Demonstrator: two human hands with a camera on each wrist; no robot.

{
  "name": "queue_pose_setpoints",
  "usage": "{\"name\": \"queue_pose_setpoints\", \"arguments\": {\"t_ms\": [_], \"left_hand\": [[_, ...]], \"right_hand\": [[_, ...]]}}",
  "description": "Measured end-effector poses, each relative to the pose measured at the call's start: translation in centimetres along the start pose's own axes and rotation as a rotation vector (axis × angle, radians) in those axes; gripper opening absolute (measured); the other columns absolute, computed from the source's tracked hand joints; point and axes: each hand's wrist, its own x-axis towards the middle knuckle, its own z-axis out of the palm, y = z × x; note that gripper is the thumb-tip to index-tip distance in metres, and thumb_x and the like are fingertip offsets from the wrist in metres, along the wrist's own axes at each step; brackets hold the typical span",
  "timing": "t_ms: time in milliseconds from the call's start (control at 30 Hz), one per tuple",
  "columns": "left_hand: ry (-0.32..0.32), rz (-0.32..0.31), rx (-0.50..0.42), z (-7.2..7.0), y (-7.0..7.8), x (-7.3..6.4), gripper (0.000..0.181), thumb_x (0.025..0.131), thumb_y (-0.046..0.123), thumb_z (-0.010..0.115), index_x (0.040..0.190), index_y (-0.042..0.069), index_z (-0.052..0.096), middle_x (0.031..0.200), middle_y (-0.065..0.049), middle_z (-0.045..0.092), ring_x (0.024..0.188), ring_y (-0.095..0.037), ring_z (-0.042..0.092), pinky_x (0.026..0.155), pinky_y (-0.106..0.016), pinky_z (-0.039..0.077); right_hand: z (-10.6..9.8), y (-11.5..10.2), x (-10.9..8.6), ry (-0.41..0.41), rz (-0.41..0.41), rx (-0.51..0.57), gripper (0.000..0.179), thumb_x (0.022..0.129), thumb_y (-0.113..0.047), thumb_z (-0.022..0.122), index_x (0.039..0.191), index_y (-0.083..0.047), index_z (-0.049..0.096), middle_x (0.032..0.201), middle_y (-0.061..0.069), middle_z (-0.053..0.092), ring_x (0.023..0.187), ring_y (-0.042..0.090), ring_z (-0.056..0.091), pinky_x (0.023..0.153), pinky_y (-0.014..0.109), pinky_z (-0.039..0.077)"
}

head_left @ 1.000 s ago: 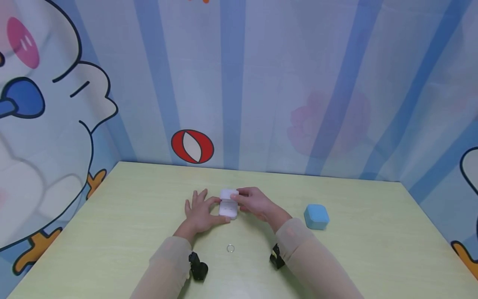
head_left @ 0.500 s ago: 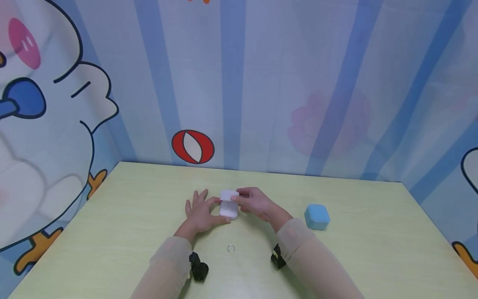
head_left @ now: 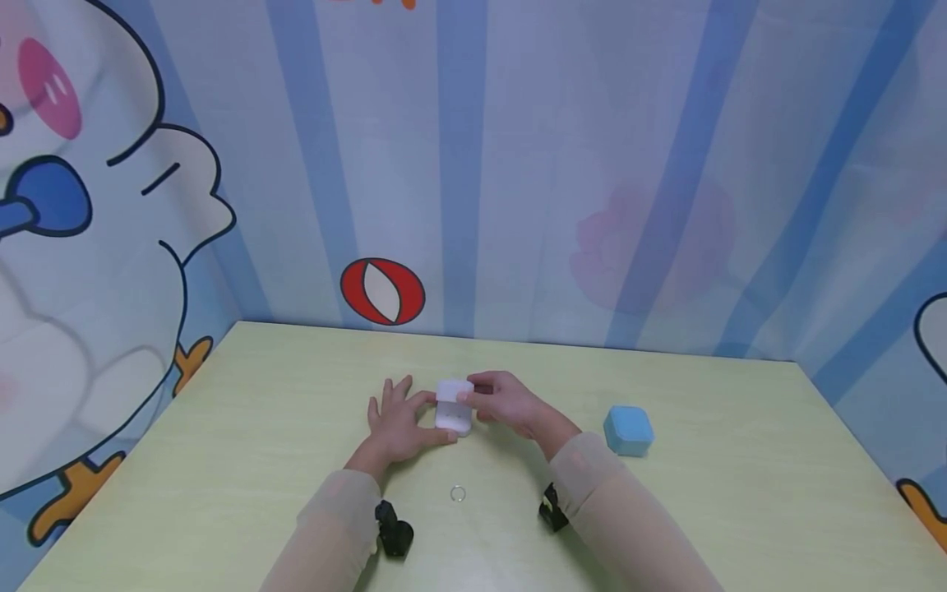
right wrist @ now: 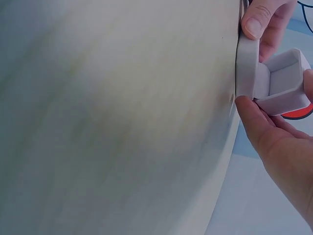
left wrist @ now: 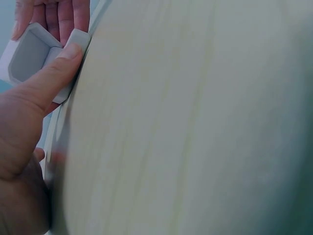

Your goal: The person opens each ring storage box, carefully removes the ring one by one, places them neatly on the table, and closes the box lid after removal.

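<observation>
A small white ring box stands on the table with its hinged lid partly raised. My left hand pinches the base, thumb at the near side and index finger behind, with the other fingers spread. From the right, my right hand holds the lid by its edge between thumb and fingers. Both wrist views show the pale padded inside of the lid. A thin ring lies on the table nearer to me, apart from both hands.
A light blue rounded box sits on the table right of my right wrist. The pale yellow table ends at a patterned cloth backdrop. A black wrist camera hangs beside my left sleeve.
The ring box lid has tipped down toward the base, moved by my right hand. My left hand keeps its place on the base. The ring and the blue box stay put.
</observation>
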Motion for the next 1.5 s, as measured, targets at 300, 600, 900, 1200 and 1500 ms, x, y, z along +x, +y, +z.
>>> {"name": "queue_pose_setpoints", "arguments": {"t_ms": [300,600,900,1200,1500], "left_hand": [[-0.004,0.000,-0.011,-0.12,0.04,-0.03,0.063,0.073,0.051,0.075,0.125,0.018,0.058,0.155,-0.019,0.020,0.143,-0.045,-0.002,0.110,-0.067,-0.003],[-0.007,-0.003,-0.014,-0.15,0.07,-0.08,0.062,0.073,0.050,0.075,0.123,0.018,0.058,0.155,-0.019,0.019,0.143,-0.045,-0.002,0.110,-0.067,-0.003],[-0.007,-0.005,-0.013,-0.19,0.12,-0.15,0.062,0.074,0.049,0.075,0.124,0.017,0.057,0.155,-0.019,0.019,0.144,-0.045,-0.003,0.110,-0.067,-0.004],[-0.007,0.001,-0.012,-0.34,0.25,-0.24,0.064,0.074,0.049,0.075,0.126,0.017,0.057,0.155,-0.019,0.019,0.143,-0.045,-0.003,0.110,-0.067,-0.004],[-0.001,0.012,-0.004,-0.36,0.07,-0.21,0.064,0.074,0.050,0.075,0.126,0.017,0.057,0.154,-0.021,0.019,0.143,-0.047,-0.002,0.109,-0.068,-0.003]], "right_hand": [[-0.23,-0.09,-0.12,-0.027,-0.008,-0.013,0.055,0.092,-0.020,0.061,0.139,0.002,0.041,0.133,0.018,0.053,0.119,0.027,0.054,0.098,0.044,0.047],[-0.24,0.24,0.09,-0.021,-0.014,-0.010,0.054,0.090,-0.018,0.064,0.137,0.001,0.044,0.129,0.016,0.056,0.115,0.025,0.056,0.096,0.043,0.049],[-0.28,0.23,0.05,-0.040,-0.032,-0.017,0.056,0.089,-0.016,0.064,0.137,0.003,0.042,0.130,0.018,0.055,0.117,0.027,0.055,0.096,0.043,0.049],[-0.31,0.03,-0.07,-0.055,-0.050,-0.057,0.058,0.088,-0.015,0.066,0.137,0.005,0.042,0.131,0.021,0.055,0.117,0.028,0.055,0.095,0.043,0.050],[-0.30,-0.05,-0.06,-0.055,-0.080,-0.111,0.057,0.086,-0.013,0.068,0.135,0.005,0.045,0.127,0.020,0.058,0.112,0.026,0.058,0.084,0.034,0.053]]}}
